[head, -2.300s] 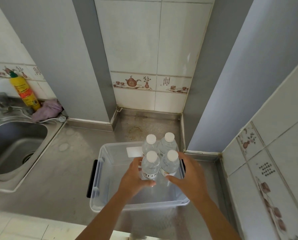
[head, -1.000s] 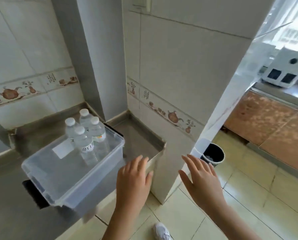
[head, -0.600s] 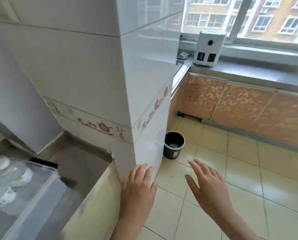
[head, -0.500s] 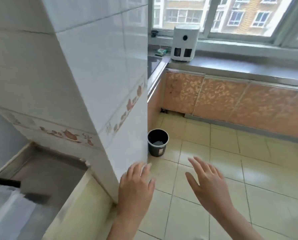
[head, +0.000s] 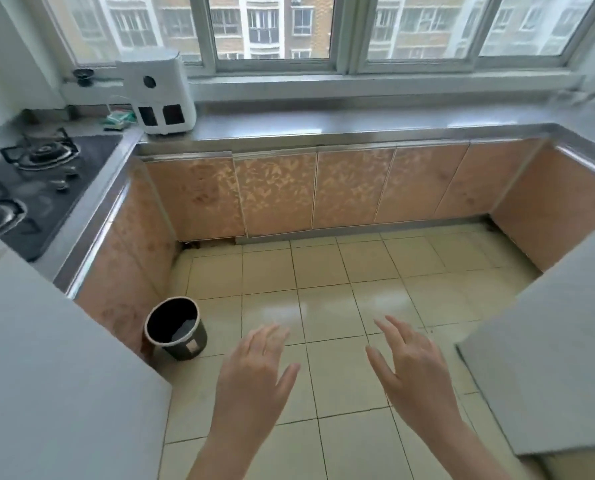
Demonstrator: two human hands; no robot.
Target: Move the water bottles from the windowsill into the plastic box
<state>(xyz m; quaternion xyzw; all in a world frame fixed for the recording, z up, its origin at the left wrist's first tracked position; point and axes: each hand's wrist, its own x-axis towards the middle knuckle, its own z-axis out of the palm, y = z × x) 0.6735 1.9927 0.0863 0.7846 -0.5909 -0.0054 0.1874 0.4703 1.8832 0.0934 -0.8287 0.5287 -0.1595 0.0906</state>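
My left hand [head: 258, 372] and my right hand [head: 410, 362] float in front of me over the tiled floor, both empty with fingers spread. Far ahead runs the windowsill [head: 375, 86] under the window, with the steel counter [head: 358, 121] just below it. I see no water bottle on the sill or the counter from here. The plastic box is out of view.
A white appliance [head: 155, 90] stands at the counter's left end, next to a gas stove [head: 36, 178]. A black waste bin [head: 174, 327] sits on the floor by the left cabinets. White tiled walls jut in at the lower left [head: 46, 375] and right [head: 548, 358].
My view has swung right, away from the box with several bottles in it, toward the window. Both hands let go of the bottles and now hang empty.
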